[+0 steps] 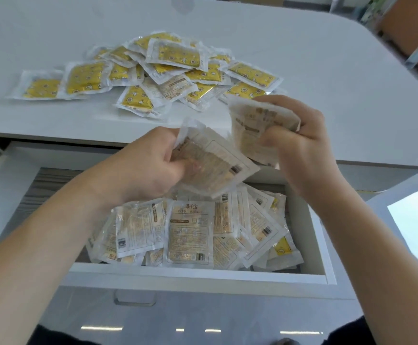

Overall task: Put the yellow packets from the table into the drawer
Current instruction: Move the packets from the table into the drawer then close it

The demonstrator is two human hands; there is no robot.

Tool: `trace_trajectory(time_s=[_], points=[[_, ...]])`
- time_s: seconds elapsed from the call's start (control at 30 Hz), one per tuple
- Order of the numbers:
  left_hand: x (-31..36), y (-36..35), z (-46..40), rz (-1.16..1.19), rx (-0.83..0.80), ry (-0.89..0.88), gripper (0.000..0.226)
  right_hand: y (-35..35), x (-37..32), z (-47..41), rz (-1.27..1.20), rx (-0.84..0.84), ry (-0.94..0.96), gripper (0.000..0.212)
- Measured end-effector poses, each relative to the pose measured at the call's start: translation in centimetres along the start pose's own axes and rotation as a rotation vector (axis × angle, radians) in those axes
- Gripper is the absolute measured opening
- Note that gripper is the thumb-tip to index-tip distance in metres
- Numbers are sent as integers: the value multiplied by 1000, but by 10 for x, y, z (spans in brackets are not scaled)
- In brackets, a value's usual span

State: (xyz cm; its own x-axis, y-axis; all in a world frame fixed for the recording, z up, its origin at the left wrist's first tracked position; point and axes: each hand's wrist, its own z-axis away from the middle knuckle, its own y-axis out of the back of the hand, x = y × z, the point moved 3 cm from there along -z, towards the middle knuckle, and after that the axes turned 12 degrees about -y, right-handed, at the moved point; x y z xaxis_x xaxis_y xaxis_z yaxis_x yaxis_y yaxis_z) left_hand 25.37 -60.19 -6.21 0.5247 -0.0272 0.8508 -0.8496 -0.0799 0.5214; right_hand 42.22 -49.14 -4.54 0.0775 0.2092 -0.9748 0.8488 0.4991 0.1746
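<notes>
Here the yellow packets [153, 70] lie in a loose heap on the white table [327, 83], many with the yellow printed face up and a few turned to show the pale label side, some overlapping and a couple spread out flat toward the left end of the heap. Two more packets are off the table and in the air above the open drawer [198, 276]. The left hand [150, 168] is closed around one packet [218, 165], fingers curled under it and thumb on top, the packet tilted with its label side facing up and its far corner pointing toward the right. The right hand [300, 143] is clamped on a second packet [255, 128], which is bent and crumpled in the grip, label side toward the camera; it sits just beyond and to the right of the first, and the two look to be touching or nearly so, though I cannot tell which. Below both hands the drawer is pulled out from under the table edge and holds a thick pile of packets [190, 232], most lying label side up with barcodes showing, packed toward its right and front; a bare strip of grey drawer floor shows at the left. A recessed handle [135, 298] sits in the drawer's white front panel, and both bare forearms reach in from the bottom corners.
</notes>
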Motion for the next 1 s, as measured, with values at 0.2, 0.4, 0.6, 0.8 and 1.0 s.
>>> trace_trajectory(time_s=[0.2, 0.4, 0.6, 0.8, 1.0], points=[[-8, 6, 7, 443, -133, 112, 37, -6, 21, 5, -103, -274, -400, 42], [-36, 4, 9, 12, -238, 246, 28, -19, 56, 20, 139, -487, -600, 37], [-37, 8, 5, -384, -122, 224, 17, -17, 36, 15, 307, -267, -293, 32], [-17, 12, 2, -330, 128, 89, 20, -18, 19, -1, 600, 37, 111, 30], [-18, 14, -7, -494, 344, -143, 21, -11, 34, -46, 971, 63, 67, 61]])
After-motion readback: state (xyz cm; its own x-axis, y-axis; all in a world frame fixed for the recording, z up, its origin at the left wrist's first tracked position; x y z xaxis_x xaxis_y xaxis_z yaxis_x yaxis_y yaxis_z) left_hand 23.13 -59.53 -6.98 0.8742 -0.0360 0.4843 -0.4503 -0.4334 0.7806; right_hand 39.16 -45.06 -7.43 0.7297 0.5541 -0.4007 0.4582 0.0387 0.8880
